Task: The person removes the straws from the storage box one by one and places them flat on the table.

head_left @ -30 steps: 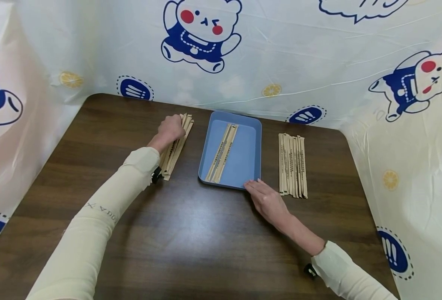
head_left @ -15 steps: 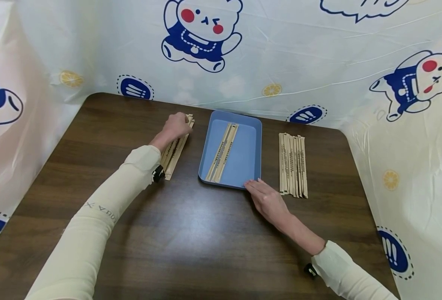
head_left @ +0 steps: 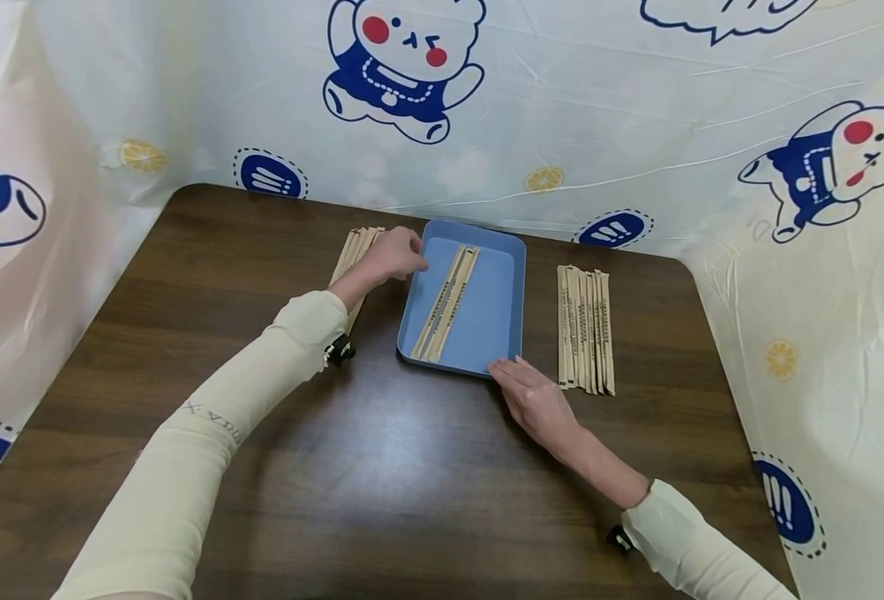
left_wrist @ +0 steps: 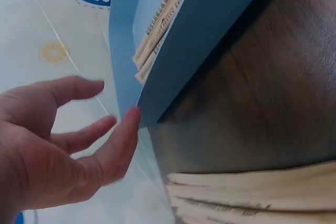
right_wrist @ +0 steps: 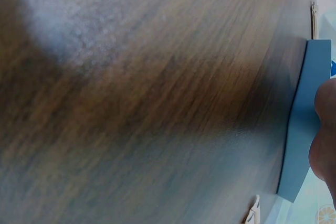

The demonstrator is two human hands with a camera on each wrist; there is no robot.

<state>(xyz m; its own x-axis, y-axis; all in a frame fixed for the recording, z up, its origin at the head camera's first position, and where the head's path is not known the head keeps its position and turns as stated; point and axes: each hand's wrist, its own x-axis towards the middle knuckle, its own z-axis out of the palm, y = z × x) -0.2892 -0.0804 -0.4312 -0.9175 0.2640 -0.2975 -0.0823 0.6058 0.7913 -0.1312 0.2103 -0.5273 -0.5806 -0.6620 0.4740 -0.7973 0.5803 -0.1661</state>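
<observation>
A shallow blue tray (head_left: 496,308) holds a few slim paper-wrapped straws (head_left: 446,302) lying lengthwise along its left side. My left hand (head_left: 395,255) is at the tray's far left edge, its fingers spread and loosely bent. Nothing lies between the thumb and fingers in the left wrist view, where one fingertip meets or nearly meets the rim. Beneath the left wrist is a row of wrapped straws (head_left: 353,248), partly hidden by the arm. My right hand (head_left: 539,404) rests its extended fingers against the tray's near right corner; the right wrist view shows only part of it.
Another row of paper-wrapped straws (head_left: 586,332) lies to the right of the tray. Everything sits on a dark brown wooden table (head_left: 382,483). A printed white curtain (head_left: 561,100) hangs behind the table and along both sides.
My left hand has lifted off the left row of straws and moved right to the tray's edge, its fingers opening out. The right hand has stayed at the tray's corner.
</observation>
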